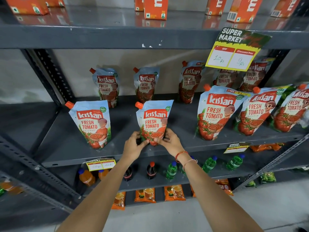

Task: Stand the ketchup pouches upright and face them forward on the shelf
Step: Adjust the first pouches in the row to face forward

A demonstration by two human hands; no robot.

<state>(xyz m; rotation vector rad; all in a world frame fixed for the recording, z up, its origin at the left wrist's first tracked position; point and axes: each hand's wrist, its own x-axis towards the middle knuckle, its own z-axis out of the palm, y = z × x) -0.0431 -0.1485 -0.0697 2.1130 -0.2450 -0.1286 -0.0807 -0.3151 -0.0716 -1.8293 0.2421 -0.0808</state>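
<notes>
Ketchup pouch [153, 122] is standing upright, label forward, near the front of the grey shelf [175, 148] — fingers [147, 142] of the left hand [133, 146] and right hand [170, 142] are pinching its bottom corners. Another front-row pouch [91, 123] is standing well apart to its left, and leaning pouches [215, 113] are crowding the right.

The ketchup pouches [154, 122] were pale blue with orange caps, red logo panels, white lettering and red tomato pictures. The shelf [127, 148] was dark grey. Along its top board stood orange cartons [155, 7]. The price tag [234, 52] was yellow, red and white under a dark header. A red thread bracelet [181, 154] circled the right wrist.
</notes>
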